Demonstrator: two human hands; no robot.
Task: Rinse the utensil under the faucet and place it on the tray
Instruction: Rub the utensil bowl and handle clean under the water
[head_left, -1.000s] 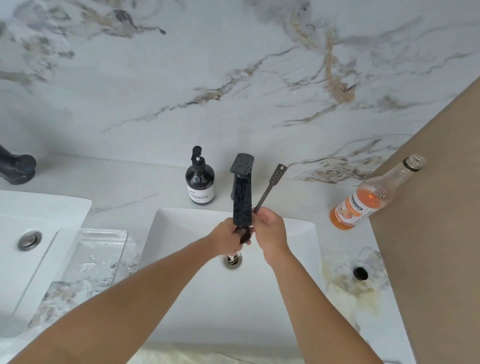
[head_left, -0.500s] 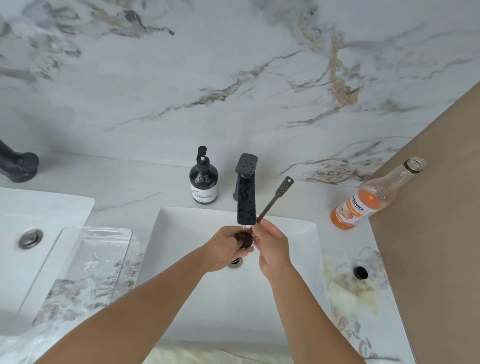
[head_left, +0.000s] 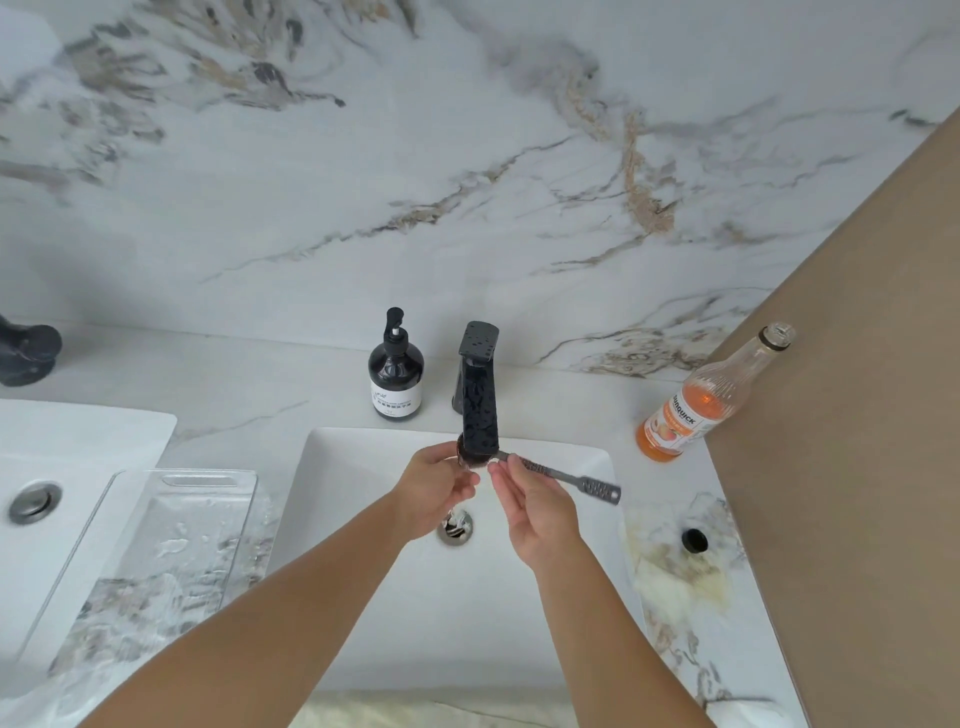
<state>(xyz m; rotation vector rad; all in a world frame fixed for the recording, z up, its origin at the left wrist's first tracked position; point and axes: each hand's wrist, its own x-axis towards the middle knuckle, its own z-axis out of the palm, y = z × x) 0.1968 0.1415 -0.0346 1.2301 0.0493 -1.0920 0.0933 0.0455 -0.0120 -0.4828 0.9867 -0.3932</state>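
I see the utensil (head_left: 561, 474) lying across my right hand (head_left: 537, 506), fingers pinching its handle, holed end sticking out right; its dark head sits under the faucet (head_left: 479, 400) against my left hand (head_left: 435, 493), fingers curled around it, above the sink (head_left: 363, 452). Clear tray (head_left: 208, 480) left.

The utensil (head_left: 566, 475) in my fingers looks like dull grey metal, its handle end perforated. The faucet (head_left: 479, 400) is matt black, beaded with droplets. The sink (head_left: 561, 613) is smooth glossy white, its drain (head_left: 455, 527) shiny metal. The tray (head_left: 171, 545) is clear plastic, wet. The wall (head_left: 415, 182) is polished veined marble; the orange bottle (head_left: 696, 402) is ribbed clear glass.
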